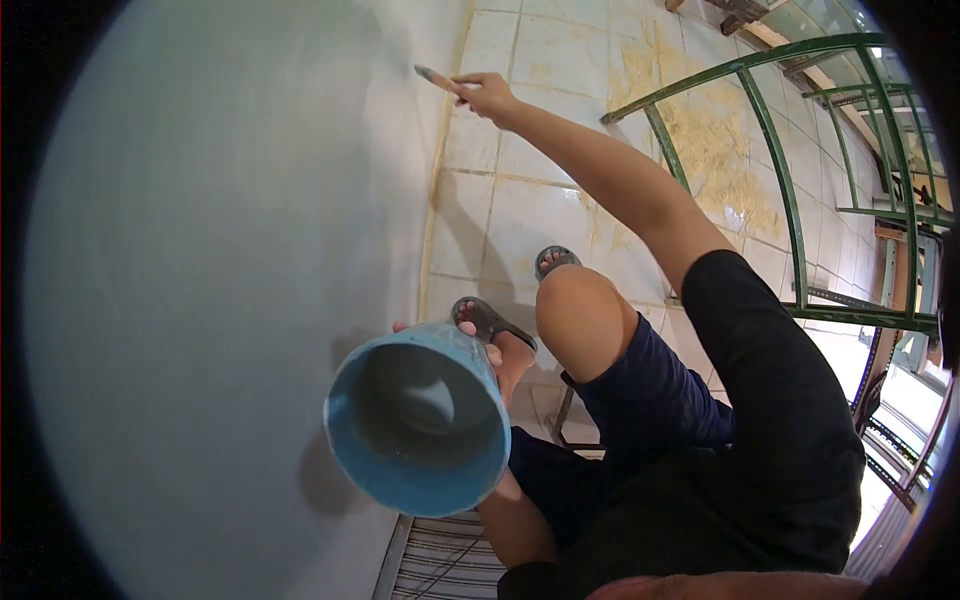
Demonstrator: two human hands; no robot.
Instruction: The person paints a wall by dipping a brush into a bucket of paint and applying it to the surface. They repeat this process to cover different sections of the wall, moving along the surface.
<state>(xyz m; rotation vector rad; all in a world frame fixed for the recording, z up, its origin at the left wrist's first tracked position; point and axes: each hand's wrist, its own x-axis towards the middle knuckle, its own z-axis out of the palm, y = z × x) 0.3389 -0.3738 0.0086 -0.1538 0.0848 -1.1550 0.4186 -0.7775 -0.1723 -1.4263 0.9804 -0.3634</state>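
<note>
A blue bucket (345, 440) is held up near the wall, its open mouth facing the camera and some greyish stuff inside. My left hand (494, 354) is wrapped round its far side, with only some fingertips showing at the rim. My right hand (484, 97), at the end of the outstretched arm, grips a small brush (436, 78) by its handle. The brush's dark tip is close to the pale wall (220, 250), near its foot; whether it touches cannot be made out.
Green metal frames (780, 150) stand to the right. The tiled floor (530, 210) has yellowish stains. My sandalled feet (488, 322) are close to the wall. Ribbed metal (445, 560) lies at the bottom, and shelving parts show at the far right.
</note>
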